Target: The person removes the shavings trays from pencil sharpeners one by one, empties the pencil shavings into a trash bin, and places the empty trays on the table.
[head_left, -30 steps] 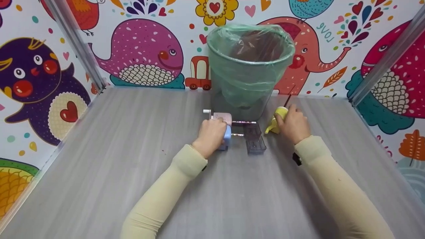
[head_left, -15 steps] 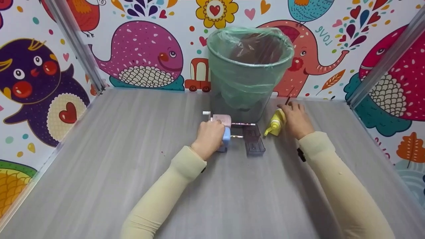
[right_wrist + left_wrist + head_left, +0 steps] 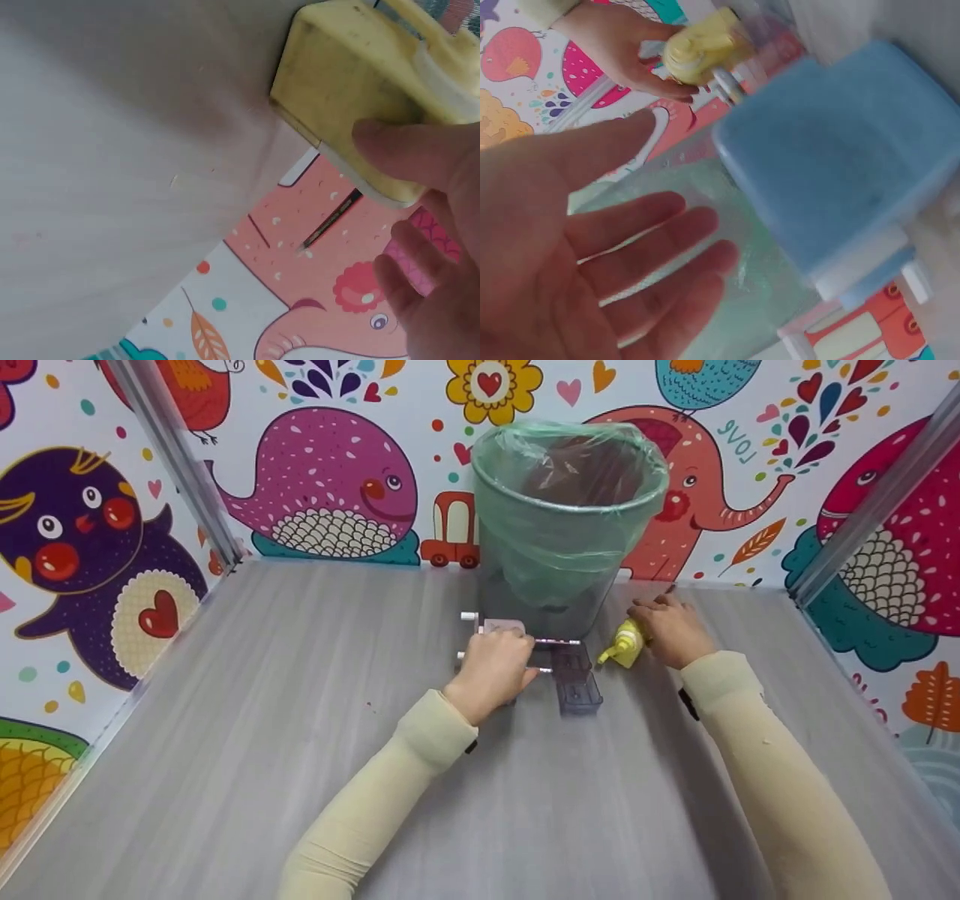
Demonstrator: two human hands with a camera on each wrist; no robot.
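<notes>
In the head view my left hand reaches over two crank pencil sharpeners. In the left wrist view its fingers are extended, apart from the blue pencil sharpener. The pink pencil sharpener stands behind, partly covered by the hand in the head view. Patterned pencils point out to the right. My right hand is at the yellow pencil sharpener, thumb lying across its side; the index finger seems hidden behind it, the other fingers loosely bent. A dark pencil shows beyond it.
A bin with a green plastic liner stands at the back, against the patterned wall. Small translucent trays sit between the sharpeners. Tiny specks lie on the grey table.
My left hand has loosened from the blue sharpener and shifted right over it. My right hand has moved behind the yellow sharpener, which has turned and tilted slightly; the dark pencil is now mostly covered.
</notes>
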